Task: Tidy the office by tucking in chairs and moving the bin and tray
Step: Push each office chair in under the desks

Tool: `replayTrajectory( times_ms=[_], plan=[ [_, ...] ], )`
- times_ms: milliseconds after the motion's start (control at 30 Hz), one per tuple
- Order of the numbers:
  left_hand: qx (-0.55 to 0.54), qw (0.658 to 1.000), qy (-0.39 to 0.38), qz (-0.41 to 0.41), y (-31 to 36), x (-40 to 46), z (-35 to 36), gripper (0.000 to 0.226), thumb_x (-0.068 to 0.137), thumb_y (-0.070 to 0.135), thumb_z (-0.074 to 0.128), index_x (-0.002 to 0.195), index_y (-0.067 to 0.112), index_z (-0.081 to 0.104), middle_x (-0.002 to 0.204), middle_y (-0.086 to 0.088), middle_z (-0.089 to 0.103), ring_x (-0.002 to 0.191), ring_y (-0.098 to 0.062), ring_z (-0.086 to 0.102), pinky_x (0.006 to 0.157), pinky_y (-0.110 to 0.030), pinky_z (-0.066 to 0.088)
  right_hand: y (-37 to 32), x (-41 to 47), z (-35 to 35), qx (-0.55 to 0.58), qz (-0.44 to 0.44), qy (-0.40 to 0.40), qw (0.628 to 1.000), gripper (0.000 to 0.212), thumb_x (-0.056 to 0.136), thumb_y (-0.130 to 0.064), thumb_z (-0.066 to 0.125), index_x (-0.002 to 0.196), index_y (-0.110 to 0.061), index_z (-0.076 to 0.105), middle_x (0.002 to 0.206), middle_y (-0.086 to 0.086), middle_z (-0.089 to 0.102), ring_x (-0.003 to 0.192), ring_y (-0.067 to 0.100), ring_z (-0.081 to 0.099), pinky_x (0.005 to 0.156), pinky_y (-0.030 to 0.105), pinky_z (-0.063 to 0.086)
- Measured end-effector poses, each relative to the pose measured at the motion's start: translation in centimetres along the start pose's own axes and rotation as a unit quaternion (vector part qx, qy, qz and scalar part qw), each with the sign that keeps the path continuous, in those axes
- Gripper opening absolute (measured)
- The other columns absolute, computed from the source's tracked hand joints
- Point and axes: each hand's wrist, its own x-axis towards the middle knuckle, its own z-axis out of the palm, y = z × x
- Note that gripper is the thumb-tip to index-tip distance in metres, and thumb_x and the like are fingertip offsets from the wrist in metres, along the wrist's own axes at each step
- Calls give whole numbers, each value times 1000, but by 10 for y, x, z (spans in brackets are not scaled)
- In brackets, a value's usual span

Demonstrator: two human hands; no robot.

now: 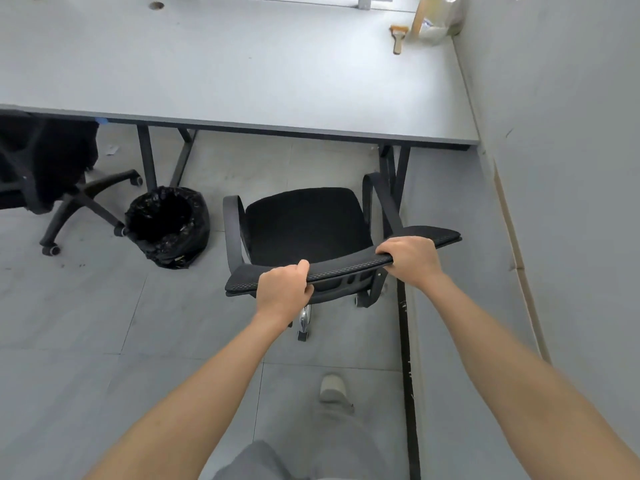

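A black office chair with armrests stands on the floor just short of the grey desk, its seat facing the desk. My left hand grips the top edge of its mesh backrest at the left. My right hand grips the same edge further right. A round bin lined with a black bag sits on the floor to the left of the chair, beside a desk leg. No tray is in view.
A second black chair stands at the far left, partly under the desk. A wall runs close along the right. A brush and a plastic bag lie at the desk's far right corner. My shoe is behind the chair.
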Motion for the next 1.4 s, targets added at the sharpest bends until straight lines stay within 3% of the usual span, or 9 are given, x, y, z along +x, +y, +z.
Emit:
replayTrajectory(
  times_ms=[133, 367, 567, 667, 767, 900, 1000, 1167, 1400],
  plan=[
    [36, 999, 15, -6, -1, 48, 0, 34, 49, 25, 82, 61, 14, 52, 41, 3, 53, 34, -21, 50, 40, -15, 14, 24, 51, -8, 2, -22, -7, 1000, 18, 83, -26, 62, 96, -23, 73, 91, -3, 74, 82, 19, 67, 67, 23, 49],
    [42, 999, 13, -15, -25, 117, -6, 37, 42, 28, 81, 56, 16, 49, 38, 5, 48, 30, -19, 46, 43, -12, 6, 34, 127, -21, -10, -28, -27, 999, 21, 84, -29, 60, 102, -25, 71, 100, -5, 72, 92, 19, 66, 74, 27, 50],
    [42, 999, 22, 7, -58, 164, -13, 35, 44, 29, 80, 56, 17, 50, 37, 5, 48, 30, -17, 45, 44, -12, 1, 33, 175, -31, -25, -36, -84, 996, 46, 84, -33, 62, 127, -23, 52, 126, -1, 60, 119, 21, 51, 102, 38, 37],
    [42, 999, 14, 3, -79, 189, -20, 30, 53, 30, 78, 61, 16, 53, 43, 4, 53, 37, -18, 51, 41, -15, 13, 42, 189, -34, 1, 6, -47, 999, 51, 82, -31, 64, 129, -17, 50, 126, 4, 59, 122, 23, 48, 104, 40, 34],
    [-11, 1000, 8, 11, -103, 208, -24, 20, 73, 30, 67, 82, 14, 59, 68, 0, 66, 64, -23, 62, 47, -23, 30, 48, 201, -31, 47, 37, -32, 998, 39, 82, -29, 65, 118, -15, 59, 119, 4, 64, 116, 23, 53, 102, 38, 34],
    [-41, 994, 82, 62, -131, 230, -28, 33, 71, 35, 68, 96, 14, 63, 90, -1, 67, 88, -19, 63, 55, -30, 52, 46, 226, -27, 87, 31, -1, 996, 29, 81, -27, 66, 108, -16, 63, 112, 1, 67, 112, 21, 55, 98, 38, 32],
    [-30, 985, 139, 100, -138, 233, -19, 37, 79, 44, 50, 92, 12, 65, 85, -1, 69, 79, -20, 64, 66, -30, 53, 51, 245, -27, 72, 22, 25, 997, 28, 78, -30, 69, 102, -17, 66, 107, 0, 69, 106, 22, 59, 92, 38, 34],
    [0, 986, 150, 68, -137, 246, -15, 45, 81, 52, 42, 78, 13, 65, 71, 3, 67, 60, -19, 62, 48, -26, 46, 56, 256, -20, 53, 17, 58, 997, 23, 75, -31, 71, 95, -19, 67, 97, -5, 72, 95, 20, 64, 85, 35, 36],
    [1, 983, 166, 73, -148, 250, -17, 59, 87, 62, 29, 78, 17, 67, 71, 7, 67, 59, -15, 63, 45, -21, 42, 47, 258, -14, 48, 43, 71, 995, 21, 73, -30, 72, 92, -21, 69, 91, -7, 72, 88, 19, 64, 83, 34, 37]
  ],
)
